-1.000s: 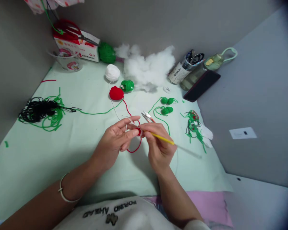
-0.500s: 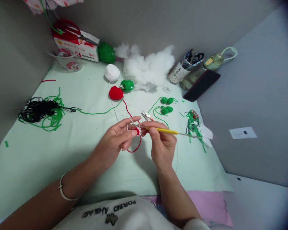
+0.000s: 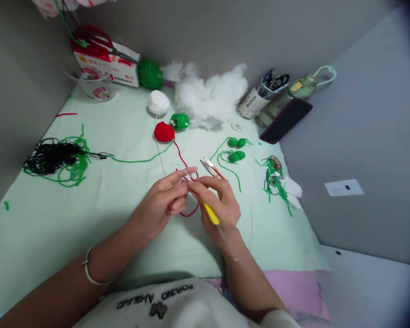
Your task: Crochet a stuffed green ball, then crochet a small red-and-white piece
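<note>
My left hand (image 3: pixel 164 198) is pinched at the fingertips, with white yarn running over its raised index finger. In the earlier view a small red-and-white crochet piece shows in this pinch; now the fingers hide it. My right hand (image 3: pixel 219 202) is closed on a crochet hook with a yellow handle (image 3: pixel 211 213), its shaft slanting down toward my wrist. The fingertips of both hands meet, and the hook's working tip is hidden. Red yarn (image 3: pixel 190 213) loops below the hands and leads up to a red yarn ball (image 3: pixel 164 132). Thread snips (image 3: pixel 212 169) lie just beyond my right hand.
A white yarn ball (image 3: pixel 158 103), green yarn (image 3: pixel 179 121) and white stuffing (image 3: pixel 210 98) sit behind. Small green crocheted balls (image 3: pixel 237 156) lie right of centre. Tangled black yarn (image 3: pixel 54 157) is at left, yarn scraps (image 3: pixel 276 182) at right. A phone (image 3: pixel 287 120) leans on a bottle (image 3: pixel 302 86).
My right hand has turned and moved in against my left fingertips. The hook's handle has swung from pointing right to pointing down toward me, and the crochet piece has become hidden.
</note>
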Demonstrator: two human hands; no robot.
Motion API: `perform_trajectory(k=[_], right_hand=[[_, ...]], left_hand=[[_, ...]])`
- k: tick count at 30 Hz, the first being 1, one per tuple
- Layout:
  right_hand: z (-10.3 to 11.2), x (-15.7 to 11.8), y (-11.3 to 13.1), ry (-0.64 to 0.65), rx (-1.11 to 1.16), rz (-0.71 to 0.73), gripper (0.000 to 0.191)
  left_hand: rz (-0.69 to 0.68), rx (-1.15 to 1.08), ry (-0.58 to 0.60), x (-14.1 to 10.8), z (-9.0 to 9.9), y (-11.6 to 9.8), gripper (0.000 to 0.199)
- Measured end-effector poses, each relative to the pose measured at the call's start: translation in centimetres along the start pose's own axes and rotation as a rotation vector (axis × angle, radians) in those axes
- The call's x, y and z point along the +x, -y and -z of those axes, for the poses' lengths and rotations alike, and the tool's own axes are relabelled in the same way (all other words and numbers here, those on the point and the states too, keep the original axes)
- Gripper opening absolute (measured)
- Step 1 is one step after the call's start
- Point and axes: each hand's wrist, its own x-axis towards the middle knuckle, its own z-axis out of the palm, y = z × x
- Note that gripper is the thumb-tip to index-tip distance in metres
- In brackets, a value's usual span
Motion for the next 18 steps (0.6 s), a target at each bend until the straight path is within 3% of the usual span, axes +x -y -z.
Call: perform_trajectory(k=[4, 6, 10, 15, 18], right_hand=[[0.35, 0.68, -0.3, -0.14, 0.385, -0.307, 0.022], [0.26, 0.93, -0.37, -0.115, 0.499, -0.404, 0.021], [-0.34, 0.71, -0.3, -0.043, 0.395, -0.302, 0.023], [-0.44, 0.0, -0.53, -0.022, 0.141, -0.094, 0.038], [-0.04, 0.16, -0.91, -0.066, 0.208, -0.213, 0.029]], left_hand=[[0.035, -0.093, 0.065, 0.28, 0.15, -0.39, 0.036], [0.007, -0.037, 0.084, 0.18, 0.06, -0.38, 0.034], [-0.041, 0.049, 0.063, -0.12, -0.28, 0.07, 0.034], [-0.004, -0.061, 0.029, 0.11, -0.25, 0.22, 0.036], [0.046, -0.161, 0.041, 0.39, 0.05, -0.18, 0.028]])
